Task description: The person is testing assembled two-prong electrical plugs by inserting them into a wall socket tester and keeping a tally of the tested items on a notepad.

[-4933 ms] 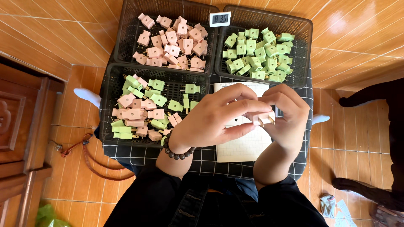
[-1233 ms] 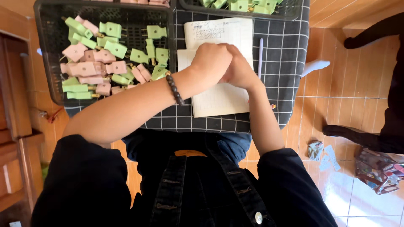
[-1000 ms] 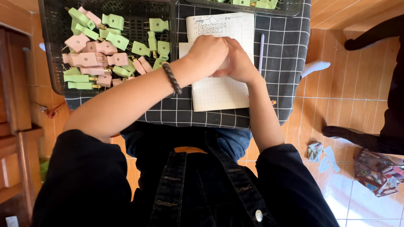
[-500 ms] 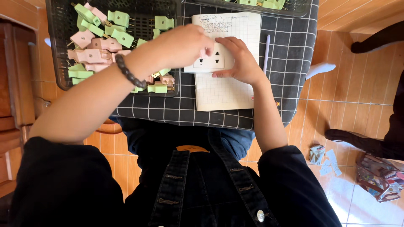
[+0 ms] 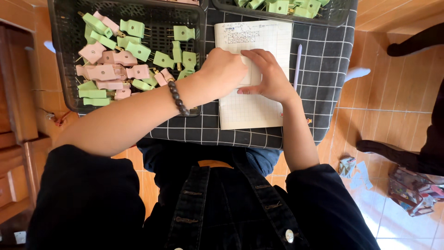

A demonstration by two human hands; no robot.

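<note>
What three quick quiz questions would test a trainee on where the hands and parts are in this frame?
1. True or false: both hands rest on the gridded notebook.
2. Which colours are the plug-shaped parts in the black basket nearest the left hand? A) pink and green B) blue and yellow C) only white
3. What lies on the checked cloth just beyond the right hand?

Key
1. True; they meet over a small pale piece, mostly hidden.
2. A
3. A pale pen, beside the notebook's edge.

Basket (image 5: 64, 69) left of notebook (image 5: 252, 109)
</note>
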